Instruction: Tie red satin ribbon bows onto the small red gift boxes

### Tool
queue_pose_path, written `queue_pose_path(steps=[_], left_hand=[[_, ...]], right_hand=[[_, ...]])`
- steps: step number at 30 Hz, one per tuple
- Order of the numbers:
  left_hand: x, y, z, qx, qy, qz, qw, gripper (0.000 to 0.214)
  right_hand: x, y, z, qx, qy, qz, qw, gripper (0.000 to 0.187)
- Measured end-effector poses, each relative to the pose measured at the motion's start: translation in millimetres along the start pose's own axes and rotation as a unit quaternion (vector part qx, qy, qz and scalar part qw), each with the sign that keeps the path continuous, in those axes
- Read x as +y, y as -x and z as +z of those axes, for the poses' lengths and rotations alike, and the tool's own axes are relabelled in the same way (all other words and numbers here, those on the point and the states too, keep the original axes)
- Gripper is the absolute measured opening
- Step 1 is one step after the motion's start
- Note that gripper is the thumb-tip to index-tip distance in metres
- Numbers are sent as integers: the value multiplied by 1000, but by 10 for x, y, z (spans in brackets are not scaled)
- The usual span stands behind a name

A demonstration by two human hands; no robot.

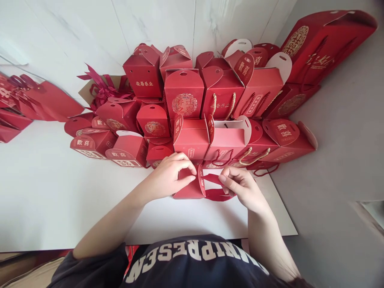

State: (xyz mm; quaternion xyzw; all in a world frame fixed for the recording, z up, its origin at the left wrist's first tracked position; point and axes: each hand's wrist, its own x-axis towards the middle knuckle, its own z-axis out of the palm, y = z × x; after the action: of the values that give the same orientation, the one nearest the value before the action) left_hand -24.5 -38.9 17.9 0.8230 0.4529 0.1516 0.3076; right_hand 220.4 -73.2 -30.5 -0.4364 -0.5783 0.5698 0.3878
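One red box (contact unclear) beneath the left fingers

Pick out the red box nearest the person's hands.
The frontmost box, low on the white table beside the left hand; the stacked boxes stand behind it, toward the tiled wall.

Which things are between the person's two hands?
The head view shows the end flap of the front red box and red strips between the left hand and the right hand.
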Motion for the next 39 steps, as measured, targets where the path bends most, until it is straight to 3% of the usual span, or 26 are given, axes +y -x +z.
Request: queue_pose_path(steps=[10, 22, 39], left_hand=[[42, 15, -25, 15, 41, 4, 999, 14], [-5, 39, 21, 9, 44, 8, 999, 17], [-42, 43, 21, 6, 56, 1, 998, 16]], right_hand=[[4, -12, -7, 8, 23, -27, 999, 36], [22, 11, 14, -24, 2, -22, 999, 32], [28, -4, -23, -8, 33, -21, 999, 30]])
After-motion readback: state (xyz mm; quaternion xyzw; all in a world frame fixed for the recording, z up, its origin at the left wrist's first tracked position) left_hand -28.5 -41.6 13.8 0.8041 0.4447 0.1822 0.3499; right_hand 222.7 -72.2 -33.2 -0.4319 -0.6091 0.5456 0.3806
